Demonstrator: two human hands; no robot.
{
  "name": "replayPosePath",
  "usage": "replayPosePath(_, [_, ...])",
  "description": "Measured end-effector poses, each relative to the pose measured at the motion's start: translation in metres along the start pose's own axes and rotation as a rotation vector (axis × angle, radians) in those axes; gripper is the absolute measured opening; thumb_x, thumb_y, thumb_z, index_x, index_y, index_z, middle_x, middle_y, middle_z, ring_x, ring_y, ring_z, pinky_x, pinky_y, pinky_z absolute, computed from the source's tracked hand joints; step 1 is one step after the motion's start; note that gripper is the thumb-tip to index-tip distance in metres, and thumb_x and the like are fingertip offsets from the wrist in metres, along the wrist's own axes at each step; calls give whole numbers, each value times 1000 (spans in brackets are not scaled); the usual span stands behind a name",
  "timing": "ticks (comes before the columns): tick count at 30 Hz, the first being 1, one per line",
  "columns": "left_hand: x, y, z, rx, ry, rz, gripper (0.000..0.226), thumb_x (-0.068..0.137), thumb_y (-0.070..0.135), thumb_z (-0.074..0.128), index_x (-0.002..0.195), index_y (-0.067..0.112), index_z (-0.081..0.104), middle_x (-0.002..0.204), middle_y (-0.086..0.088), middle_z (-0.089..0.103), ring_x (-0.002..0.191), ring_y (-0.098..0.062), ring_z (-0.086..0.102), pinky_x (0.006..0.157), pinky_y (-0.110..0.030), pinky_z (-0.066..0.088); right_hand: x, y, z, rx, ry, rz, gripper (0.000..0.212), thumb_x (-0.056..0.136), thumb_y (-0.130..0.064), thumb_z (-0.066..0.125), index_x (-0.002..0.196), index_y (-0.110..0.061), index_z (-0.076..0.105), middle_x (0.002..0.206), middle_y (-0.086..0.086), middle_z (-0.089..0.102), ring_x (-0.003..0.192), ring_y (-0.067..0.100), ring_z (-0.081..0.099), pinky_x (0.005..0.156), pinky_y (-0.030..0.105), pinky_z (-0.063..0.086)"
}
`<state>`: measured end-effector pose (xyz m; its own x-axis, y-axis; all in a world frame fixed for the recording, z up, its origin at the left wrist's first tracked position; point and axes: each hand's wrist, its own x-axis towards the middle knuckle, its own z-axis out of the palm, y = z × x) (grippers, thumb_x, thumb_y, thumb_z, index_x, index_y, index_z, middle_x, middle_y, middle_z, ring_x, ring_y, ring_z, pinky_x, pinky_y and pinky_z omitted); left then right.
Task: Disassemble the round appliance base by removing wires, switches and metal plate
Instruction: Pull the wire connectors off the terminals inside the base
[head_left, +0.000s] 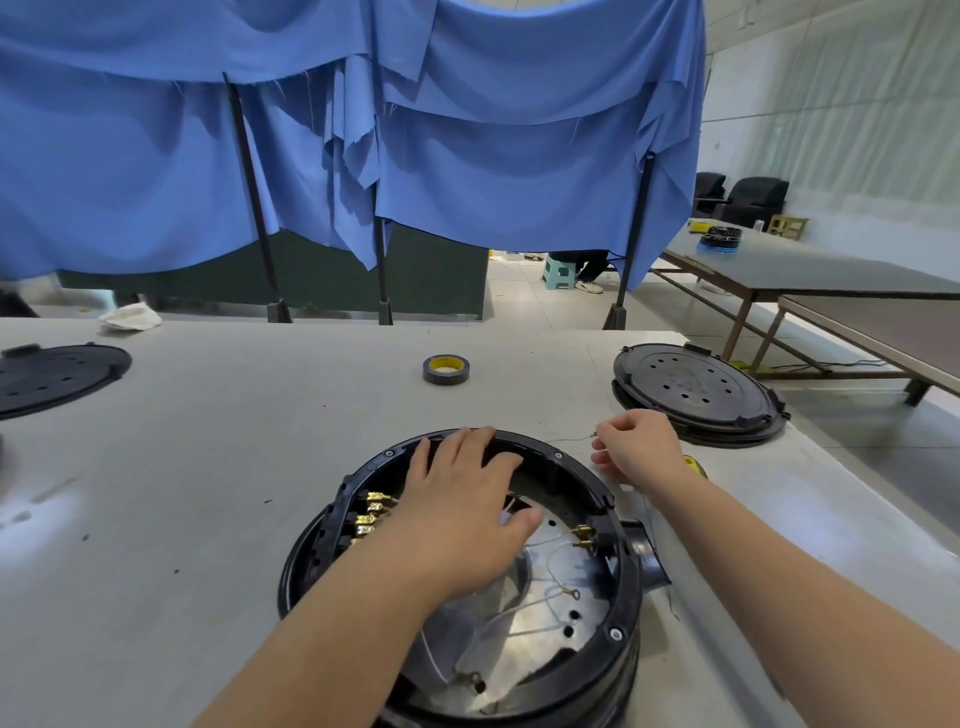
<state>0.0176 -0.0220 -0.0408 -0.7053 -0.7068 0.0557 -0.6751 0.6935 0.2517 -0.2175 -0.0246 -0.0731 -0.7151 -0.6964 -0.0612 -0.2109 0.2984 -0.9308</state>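
While left hand (457, 499) lies flat hiding base (621, 597) interior | right hand (636, 447) pinches wire (566, 440)

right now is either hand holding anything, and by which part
The right hand pinches a thin wire near its free end, outside the round base. The left hand lies flat across the base's far rim, pressing rather than gripping.
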Motion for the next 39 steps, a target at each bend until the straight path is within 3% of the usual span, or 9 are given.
replayPosePath(3, [-1, 1, -1, -46, 5, 16, 53, 96, 53, 38, 146, 36, 30, 161, 9, 5, 148, -12, -5, 119, -43, -9, -7, -5, -2, -76, -72, 41, 17, 92, -15, 56, 105, -7, 50, 75, 11, 64, 50, 17, 63, 49, 27, 52])
replayPosePath(5, [-1, 4, -2, -84, 17, 34, 49, 96, 53, 41, 142, 37, 37, 160, 8, 10, 147, -10, -3, 120, -43, -8, -16, -9, -6, -93, -90, 17, 20, 90, -14, 56, 109, -10, 50, 82, 11, 61, 59, 19, 63, 47, 25, 49])
replayPosePath(10, [-5, 10, -6, -149, 74, 105, 35, 95, 47, 49, 128, 37, 51, 152, 11, 27, 143, -7, 8, 119, -38, 3, -57, -21, -12, -105, -188, -175, 10, 90, -14, 57, 95, -16, 66, 91, 4, 67, 73, 14, 62, 56, 23, 49])
replayPosePath(14, [-7, 15, -9, -165, 141, 184, 29, 93, 39, 56, 121, 34, 57, 132, 13, 42, 129, -7, 23, 112, -31, 22, -88, -27, -10, -91, -248, -267, 10, 91, -20, 59, 95, -20, 69, 92, 1, 69, 84, 15, 66, 77, 30, 53])
replayPosePath(18, [-9, 21, -10, -225, 65, 203, 16, 95, 29, 55, 107, 27, 65, 111, 11, 59, 110, -9, 48, 99, -35, 40, -101, -19, -6, -30, -245, -292, 14, 92, -18, 58, 103, -21, 66, 95, -2, 67, 86, 8, 64, 75, 20, 52])
replayPosePath(21, [-11, 25, -10, -301, 6, 186, 14, 96, 28, 52, 95, 24, 66, 93, 8, 66, 91, -11, 59, 86, -38, 49, -102, -17, -6, 27, -229, -287, 15, 92, -14, 59, 104, -18, 67, 92, -3, 67, 81, 4, 63, 63, 8, 47])
replayPosePath(28, [-11, 30, -10, -276, 22, 242, 14, 94, 30, 56, 90, 21, 65, 82, 7, 60, 79, -10, 55, 75, -32, 47, -102, -14, -5, 102, -215, -291, 15, 91, -10, 59, 103, -13, 69, 88, -2, 68, 77, 5, 62, 63, 9, 48])
replayPosePath(32, [-10, 36, -11, -214, 65, 271, 13, 95, 27, 53, 86, 20, 60, 77, 10, 49, 76, -10, 47, 69, -27, 37, -102, -13, -5, 121, -215, -296, 15, 91, -9, 59, 103, -11, 69, 88, 0, 68, 79, 9, 63, 64, 11, 49])
replayPosePath(39, [-12, 42, -12, -67, 106, 323, 15, 96, 23, 50, 82, 23, 46, 84, 8, 45, 91, -19, 52, 77, -32, 38, -102, -12, -5, 159, -226, -294, 13, 91, -6, 60, 99, -11, 69, 84, 1, 67, 72, 7, 61, 59, 10, 48])
